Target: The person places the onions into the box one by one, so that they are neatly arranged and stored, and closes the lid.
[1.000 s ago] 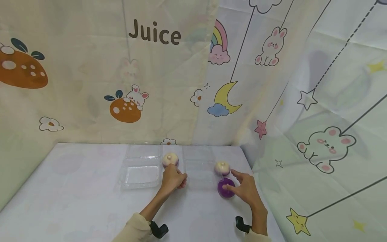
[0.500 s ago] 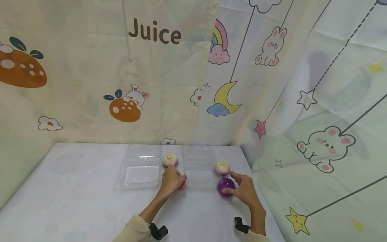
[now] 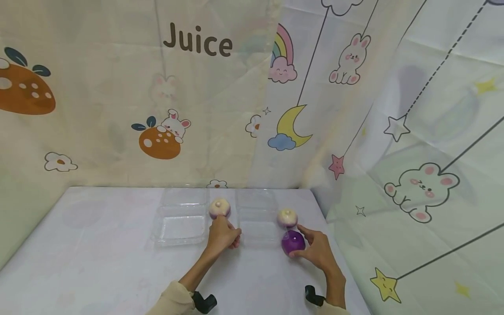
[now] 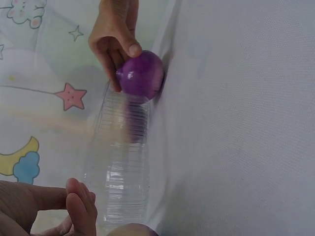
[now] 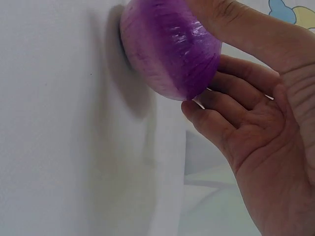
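The right hand grips a purple onion at the right of a white-covered desk, its thumb now drawn down to the onion's near edge. A second ago we saw that thumb lying across the onion's face; now thumb and fingers span it, and we judge the hold surer, though the onion appears to rest on the desk. Across from it, the left hand keeps its place just before a pale-topped onion, fingers loosely bent and holding nothing that we can see (whether a fingertip brushes that onion, we cannot tell).

Around them, two clear plastic containers sit side by side: the left container left of the pale-topped onion, the right container between that onion and the gripped one. Another onion with a pale crown stands just behind the purple one, close enough that we would call it the main crowding on the far side. The right container's edge also runs up close against the purple onion, and its see-through rim is hard for us to trace. Black wrist mounts show at both cuffs; a printed cloth hangs behind.
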Tool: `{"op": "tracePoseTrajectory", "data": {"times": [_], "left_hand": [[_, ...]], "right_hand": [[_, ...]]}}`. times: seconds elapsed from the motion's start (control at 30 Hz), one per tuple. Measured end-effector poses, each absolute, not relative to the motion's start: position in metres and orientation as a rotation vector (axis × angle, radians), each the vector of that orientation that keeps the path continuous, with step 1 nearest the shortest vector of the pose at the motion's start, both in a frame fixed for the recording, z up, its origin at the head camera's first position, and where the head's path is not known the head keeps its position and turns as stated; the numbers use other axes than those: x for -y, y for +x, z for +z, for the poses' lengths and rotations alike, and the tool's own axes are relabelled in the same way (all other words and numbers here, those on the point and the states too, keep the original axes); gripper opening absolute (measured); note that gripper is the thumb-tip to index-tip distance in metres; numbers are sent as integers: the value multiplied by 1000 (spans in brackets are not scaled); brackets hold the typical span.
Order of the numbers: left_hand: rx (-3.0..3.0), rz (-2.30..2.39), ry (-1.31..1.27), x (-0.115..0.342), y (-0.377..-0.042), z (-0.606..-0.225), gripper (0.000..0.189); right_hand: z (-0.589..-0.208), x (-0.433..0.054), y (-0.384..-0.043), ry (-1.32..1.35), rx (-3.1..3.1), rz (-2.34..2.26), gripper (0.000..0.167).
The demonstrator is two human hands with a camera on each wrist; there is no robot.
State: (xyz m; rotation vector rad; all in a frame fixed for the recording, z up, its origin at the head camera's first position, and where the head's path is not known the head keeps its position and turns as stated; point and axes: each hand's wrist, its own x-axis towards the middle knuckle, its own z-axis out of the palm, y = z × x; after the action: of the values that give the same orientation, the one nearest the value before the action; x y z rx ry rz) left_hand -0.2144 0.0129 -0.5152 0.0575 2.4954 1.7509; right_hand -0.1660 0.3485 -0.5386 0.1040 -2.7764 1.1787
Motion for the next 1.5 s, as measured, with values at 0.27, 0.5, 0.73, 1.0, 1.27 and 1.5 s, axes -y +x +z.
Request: {"op": "tracePoseTrajectory", "data": {"times": [0.27,0.5,0.73,1.0,1.27,1.5], "left_hand": [[-2498,1761,71,-12,-213,-517,25],[-2491,1763,59,-11,-213,-517,25],[-2503,1762,72,-10,-212,-521,25],[-2496,1752,83,-11,-212,-521,27],[-2505,1705,72,-13,-212,-523,28],[-2513,1693,70,-13,-209,-525,29]], "right_hand": [[-543,-349,-165,123,2768,1200,105],[-549,-350,-165,107,2761,1176,105],[-555,-351,-165,104,2747,1204,100],[-557,-351,-166,102,2718,1255,95],[-559,-352,-165,90,2702,1305,93],[-558,-352,-162,51,2707,1309,94]]}}
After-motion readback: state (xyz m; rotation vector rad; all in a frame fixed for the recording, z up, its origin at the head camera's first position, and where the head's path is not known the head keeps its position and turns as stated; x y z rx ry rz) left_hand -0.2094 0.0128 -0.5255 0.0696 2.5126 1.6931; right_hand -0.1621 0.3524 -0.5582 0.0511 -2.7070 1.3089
